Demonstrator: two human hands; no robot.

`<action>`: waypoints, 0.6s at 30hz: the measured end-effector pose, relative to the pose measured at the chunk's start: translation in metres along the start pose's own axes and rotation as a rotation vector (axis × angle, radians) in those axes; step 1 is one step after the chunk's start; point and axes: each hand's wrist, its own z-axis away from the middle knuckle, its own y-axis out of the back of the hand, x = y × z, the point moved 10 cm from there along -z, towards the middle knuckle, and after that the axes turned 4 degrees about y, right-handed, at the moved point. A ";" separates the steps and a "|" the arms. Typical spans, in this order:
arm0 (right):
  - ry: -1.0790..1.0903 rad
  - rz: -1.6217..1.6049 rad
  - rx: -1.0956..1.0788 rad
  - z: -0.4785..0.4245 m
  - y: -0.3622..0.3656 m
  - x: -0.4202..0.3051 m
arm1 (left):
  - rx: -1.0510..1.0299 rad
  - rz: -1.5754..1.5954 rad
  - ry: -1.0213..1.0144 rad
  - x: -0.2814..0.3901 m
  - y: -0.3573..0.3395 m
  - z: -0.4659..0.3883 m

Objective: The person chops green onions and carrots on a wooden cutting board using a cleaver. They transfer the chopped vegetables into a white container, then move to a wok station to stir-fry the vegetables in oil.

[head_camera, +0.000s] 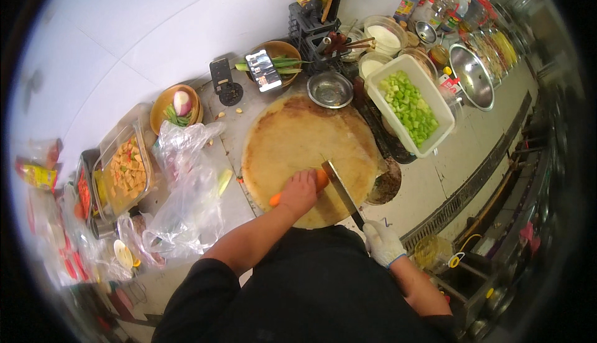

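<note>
A carrot [322, 180] lies across the lower part of a round wooden chopping board [298, 142]. My left hand [301, 193] is closed over its middle, and both ends show beyond the fingers. My right hand [381, 242], in a white knitted glove, grips the handle of a cleaver [340, 188]. The blade stands on edge beside the carrot's right-hand end; whether it touches cannot be told. A thin green scrap lies near the blade's tip. At the board's far edge sits a small steel bowl [329, 90].
A white plastic tub [447, 130] of chopped green vegetable stands right of the board. Clear plastic bags [186, 193] and a container of diced food [148, 175] lie left. Behind are a phone [263, 70], a bowl with an onion [156, 114] and a black utensil rack [298, 26].
</note>
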 end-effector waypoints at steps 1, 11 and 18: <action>0.010 0.017 -0.004 -0.002 -0.001 0.001 | -0.007 -0.009 -0.001 0.001 0.002 0.000; 0.047 0.188 -0.068 -0.033 -0.002 0.001 | -0.041 -0.063 -0.050 0.006 0.005 -0.002; 0.031 0.294 -0.106 -0.058 -0.005 -0.017 | -0.028 -0.058 -0.066 0.005 0.003 -0.002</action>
